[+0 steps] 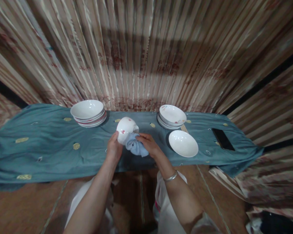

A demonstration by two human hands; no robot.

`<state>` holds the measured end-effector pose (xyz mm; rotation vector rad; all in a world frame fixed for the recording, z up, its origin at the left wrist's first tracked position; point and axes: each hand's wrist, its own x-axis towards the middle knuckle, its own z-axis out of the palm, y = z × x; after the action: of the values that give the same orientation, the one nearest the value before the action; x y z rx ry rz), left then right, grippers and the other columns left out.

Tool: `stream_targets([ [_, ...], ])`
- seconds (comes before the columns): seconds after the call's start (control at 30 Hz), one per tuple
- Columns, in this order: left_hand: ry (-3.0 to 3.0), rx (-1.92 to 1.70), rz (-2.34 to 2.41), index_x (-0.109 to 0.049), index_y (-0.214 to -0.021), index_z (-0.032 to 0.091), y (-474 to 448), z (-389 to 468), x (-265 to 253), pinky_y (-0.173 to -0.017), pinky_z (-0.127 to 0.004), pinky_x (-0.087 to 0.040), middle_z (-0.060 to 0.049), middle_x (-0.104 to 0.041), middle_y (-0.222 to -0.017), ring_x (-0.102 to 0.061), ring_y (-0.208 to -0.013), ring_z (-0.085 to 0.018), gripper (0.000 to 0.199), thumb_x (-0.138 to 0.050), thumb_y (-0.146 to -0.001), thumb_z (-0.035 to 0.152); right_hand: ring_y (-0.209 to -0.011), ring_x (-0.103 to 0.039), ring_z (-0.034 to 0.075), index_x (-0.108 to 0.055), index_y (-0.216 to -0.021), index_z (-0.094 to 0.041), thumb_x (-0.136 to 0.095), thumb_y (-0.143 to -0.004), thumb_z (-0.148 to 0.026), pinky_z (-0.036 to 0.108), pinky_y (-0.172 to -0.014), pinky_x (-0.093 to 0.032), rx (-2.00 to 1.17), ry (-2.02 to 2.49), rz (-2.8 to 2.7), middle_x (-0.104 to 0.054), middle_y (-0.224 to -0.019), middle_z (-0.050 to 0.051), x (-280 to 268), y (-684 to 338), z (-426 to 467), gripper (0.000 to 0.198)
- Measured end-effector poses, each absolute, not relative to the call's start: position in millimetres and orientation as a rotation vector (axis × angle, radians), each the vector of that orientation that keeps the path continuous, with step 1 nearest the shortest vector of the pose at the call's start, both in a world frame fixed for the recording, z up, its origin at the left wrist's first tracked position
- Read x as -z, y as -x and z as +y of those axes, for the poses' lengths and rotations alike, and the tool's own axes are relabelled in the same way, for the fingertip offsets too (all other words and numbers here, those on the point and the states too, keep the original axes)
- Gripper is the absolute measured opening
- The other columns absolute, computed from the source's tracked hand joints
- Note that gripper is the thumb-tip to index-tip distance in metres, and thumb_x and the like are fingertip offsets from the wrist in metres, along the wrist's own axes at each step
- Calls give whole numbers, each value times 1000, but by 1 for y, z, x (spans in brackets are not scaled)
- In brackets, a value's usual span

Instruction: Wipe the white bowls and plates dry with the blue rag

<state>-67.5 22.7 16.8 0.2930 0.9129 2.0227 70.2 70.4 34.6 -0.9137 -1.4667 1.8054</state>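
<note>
Over the middle of the teal tablecloth [90,156], the left hand [114,147] grips a tilted white bowl [124,130] by its near left side, and the right hand [147,143] holds a bunched blue cloth [136,147] against it. Good wiping likely wants a steady grip and light, even pressure. Both forearms [94,195] reach forward, converging toward the bowl.
</note>
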Motion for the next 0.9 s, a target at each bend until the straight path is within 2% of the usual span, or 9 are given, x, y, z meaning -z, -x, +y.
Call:
stream_targets([
  [0.1, -316, -2031, 919, -70, -85, 12, 67, 22, -19, -90, -38, -51, -12, -75, -91, -67, -101, -29, 38, -77, -60, 39, -55, -50, 11, -67, -70, -19, -71, -63, -38, 23, -56, -37, -1833, 895, -1279, -60, -59, -4, -41, -77, 78, 21],
  [0.27, -334, -2032, 952, -69, -84, 11, 65, 21, -19, -88, -40, -50, -11, -75, -89, -68, -95, -28, 42, -79, -57, 42, -59, -51, 12, -64, -69, -19, -68, -62, -42, 24, -59, -39, -1646, 937, -1197, -60, -61, -4, -37, -92, 96, 24],
  [0.47, -325, -2023, 1027, -65, -77, 13, 64, 21, -15, -84, -37, -49, -6, -72, -76, -68, -88, -25, 42, -80, -53, 43, -53, -38, 9, -53, -57, -19, -56, -72, -36, 23, -52, -27, -1172, 1102, -1552, -42, -52, -7, -23, -103, 110, 23],
  [0.6, -341, -2033, 1133, -64, -75, 14, 61, 21, -15, -74, -32, -49, -1, -68, -68, -66, -73, -20, 44, -81, -50, 46, -55, -42, 11, -50, -58, -20, -48, -80, -29, 23, -54, -29, -910, 1211, -1787, -44, -53, -6, -18, -105, 110, 23],
  [0.7, -410, -2016, 1193, -63, -70, 14, 57, 18, -16, -64, -26, -45, 1, -65, -65, -60, -61, -14, 41, -80, -52, 47, -61, -51, 14, -58, -70, -20, -44, -85, -26, 25, -61, -37, -735, 1320, -1987, -57, -63, -2, -16, -103, 108, 22],
  [0.77, -464, -1994, 1197, -63, -69, 14, 55, 17, -16, -60, -24, -43, 2, -63, -64, -55, -56, -11, 39, -78, -55, 47, -69, -58, 18, -64, -84, -19, -43, -87, -23, 28, -69, -42, -655, 1365, -2095, -65, -75, 2, -14, -101, 106, 21],
  [0.9, -540, -1966, 1180, -62, -68, 15, 52, 15, -13, -59, -23, -41, 3, -61, -62, -52, -56, -11, 35, -75, -60, 47, -88, -65, 23, -62, -115, -17, -44, -89, -21, 34, -83, -46, -556, 1384, -2245, -70, -99, 11, -12, -99, 101, 31],
])
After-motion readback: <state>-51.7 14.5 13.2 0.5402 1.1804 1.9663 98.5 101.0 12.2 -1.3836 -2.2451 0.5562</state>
